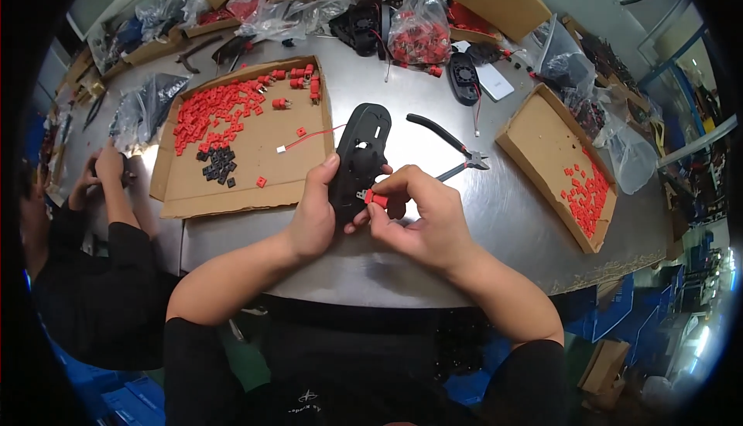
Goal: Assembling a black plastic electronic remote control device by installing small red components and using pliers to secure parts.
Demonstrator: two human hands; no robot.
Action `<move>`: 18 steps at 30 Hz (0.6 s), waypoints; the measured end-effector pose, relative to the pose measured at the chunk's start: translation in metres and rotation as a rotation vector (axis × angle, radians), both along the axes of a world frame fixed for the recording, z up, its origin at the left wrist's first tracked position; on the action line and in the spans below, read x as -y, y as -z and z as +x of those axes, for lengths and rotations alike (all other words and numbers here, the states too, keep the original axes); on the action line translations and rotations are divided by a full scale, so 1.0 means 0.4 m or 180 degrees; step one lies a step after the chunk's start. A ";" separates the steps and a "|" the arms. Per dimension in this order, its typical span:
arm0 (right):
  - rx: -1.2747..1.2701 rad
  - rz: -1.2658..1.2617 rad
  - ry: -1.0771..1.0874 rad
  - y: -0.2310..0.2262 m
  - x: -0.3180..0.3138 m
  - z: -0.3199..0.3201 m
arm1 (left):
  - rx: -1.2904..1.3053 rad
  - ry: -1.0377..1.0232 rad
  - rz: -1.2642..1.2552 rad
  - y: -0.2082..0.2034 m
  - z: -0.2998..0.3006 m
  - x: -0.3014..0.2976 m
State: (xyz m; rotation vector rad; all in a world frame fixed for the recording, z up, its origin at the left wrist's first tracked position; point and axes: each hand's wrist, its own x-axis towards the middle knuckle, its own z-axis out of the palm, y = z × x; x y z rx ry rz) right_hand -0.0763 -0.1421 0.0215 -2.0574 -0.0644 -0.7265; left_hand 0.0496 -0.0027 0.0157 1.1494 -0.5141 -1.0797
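Observation:
My left hand (316,208) is closed round a long black plastic housing (362,128), which it holds tilted above the metal table. A thin red and white wire with a small white plug runs out from the housing's left side. Between the thumb and fingers of my right hand (422,213) is a small red connector (377,198) with metal prongs, held against the lower part of the housing. Fingertips hide part of the connector. Just right of the housing lie black-handled cutting pliers (472,161), their jaws pointing right.
Left stands a shallow cardboard tray (271,201) of red and black pieces. Another cardboard tray (534,147) with red pieces lies right. Behind are a clear bag (419,27) of red parts, a second black housing (464,78) and a white box (495,82). A co-worker's hand (109,164) works far left.

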 end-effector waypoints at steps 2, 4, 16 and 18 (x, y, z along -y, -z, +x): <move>-0.0052 0.0007 0.0049 -0.002 -0.003 0.000 | 0.0193 0.0088 0.0090 0.007 0.003 -0.008; -0.0105 0.0012 0.0104 -0.001 -0.002 0.001 | 0.0339 0.0094 0.0070 0.003 -0.004 -0.010; 0.0083 0.0009 -0.0046 0.022 -0.007 0.004 | 0.0640 0.0021 -0.0104 0.023 -0.033 -0.027; -0.0088 -0.0288 0.0018 0.010 -0.004 0.001 | 0.0689 0.0000 -0.0138 0.033 -0.024 -0.028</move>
